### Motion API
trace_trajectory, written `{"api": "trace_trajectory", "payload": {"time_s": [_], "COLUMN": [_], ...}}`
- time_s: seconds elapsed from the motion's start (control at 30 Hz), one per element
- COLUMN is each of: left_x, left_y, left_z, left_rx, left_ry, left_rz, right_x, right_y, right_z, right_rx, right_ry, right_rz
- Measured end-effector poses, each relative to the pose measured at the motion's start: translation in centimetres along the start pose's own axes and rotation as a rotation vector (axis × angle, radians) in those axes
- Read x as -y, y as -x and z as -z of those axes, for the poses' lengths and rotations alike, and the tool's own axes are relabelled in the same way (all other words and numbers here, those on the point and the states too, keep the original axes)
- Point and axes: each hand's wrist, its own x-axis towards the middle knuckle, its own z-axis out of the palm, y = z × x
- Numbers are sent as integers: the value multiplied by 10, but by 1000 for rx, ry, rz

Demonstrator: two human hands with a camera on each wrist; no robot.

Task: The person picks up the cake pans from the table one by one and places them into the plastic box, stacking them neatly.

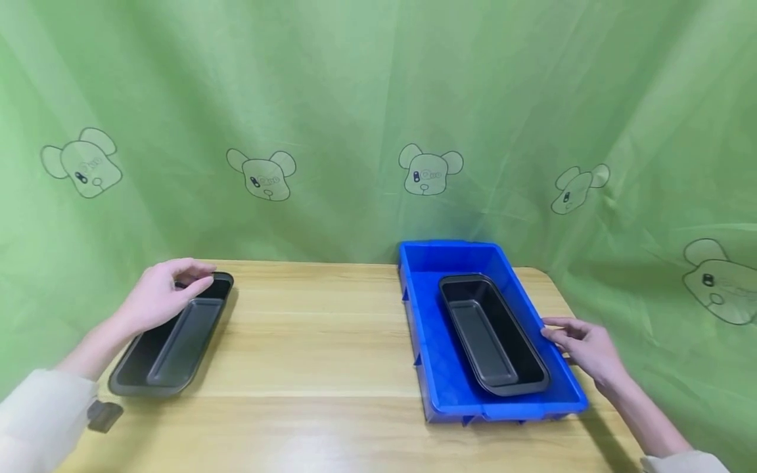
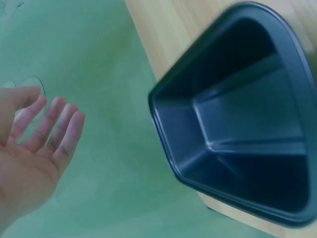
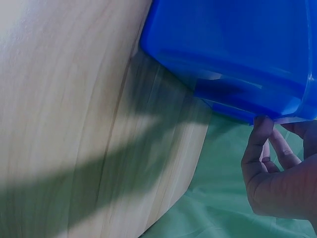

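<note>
My pale sleeves (image 1: 44, 420) come in at the bottom corners. On the right side, the bent fingers of my right hand (image 1: 588, 348) touch the edge of the blue bin (image 1: 436, 315) — I cannot tell if they pinch it. One dark pan (image 1: 487, 341) sits inside it, right of the middle. At the left, my left hand (image 1: 162, 295) is loose over a second pan (image 1: 186, 345) on the wood table (image 1: 319, 341) — fingers and thumb apart, holding nothing. A green cloth (image 1: 343, 85) with round-eared heads fills the top.
</note>
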Motion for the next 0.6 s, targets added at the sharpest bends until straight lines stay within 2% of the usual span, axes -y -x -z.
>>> {"api": "trace_trajectory", "payload": {"time_s": [0.17, 0.33, 0.6], "left_x": [21, 43, 78], "left_y": [14, 28, 46], "left_z": [1, 5, 8], "left_rx": [-44, -51, -94], "left_ry": [-12, -19, -22], "left_rz": [7, 76, 147], "right_x": [0, 0, -2], "right_y": [0, 0, -1], "right_z": [0, 0, 0], "right_rx": [7, 10, 9], "right_ry": [1, -4, 0], "right_rz": [-5, -7, -13]}}
